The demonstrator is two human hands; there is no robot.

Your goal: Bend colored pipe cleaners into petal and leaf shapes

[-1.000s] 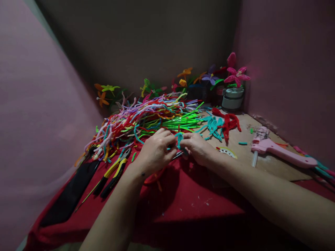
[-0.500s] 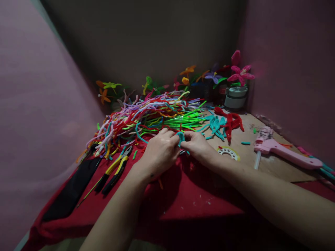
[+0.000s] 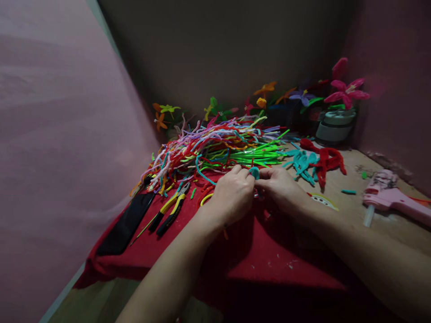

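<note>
A teal pipe cleaner (image 3: 254,172), bent into a small loop, is pinched between both hands above the red cloth (image 3: 262,264). My left hand (image 3: 234,193) is closed on it, fingers curled with the knuckles up. From the other side my right hand (image 3: 279,186) grips it between thumb and forefinger. The fingertips hide the lower part of the loop. Just behind the hands lies a big heap of coloured pipe cleaners (image 3: 202,139), with a bright green bundle (image 3: 256,155) at its right side.
Left of my hands lie yellow-black pliers (image 3: 171,211) and a black flat case (image 3: 126,226). On a board to the right are teal bent pieces (image 3: 303,165), red bent pieces (image 3: 326,161) and a pink glue gun (image 3: 387,195). Pipe-cleaner flowers (image 3: 348,92) stand along the back.
The view has turned left, so everything sits further right in the picture. Both hands keep their pinch on the teal loop, with only slight finger movement.
</note>
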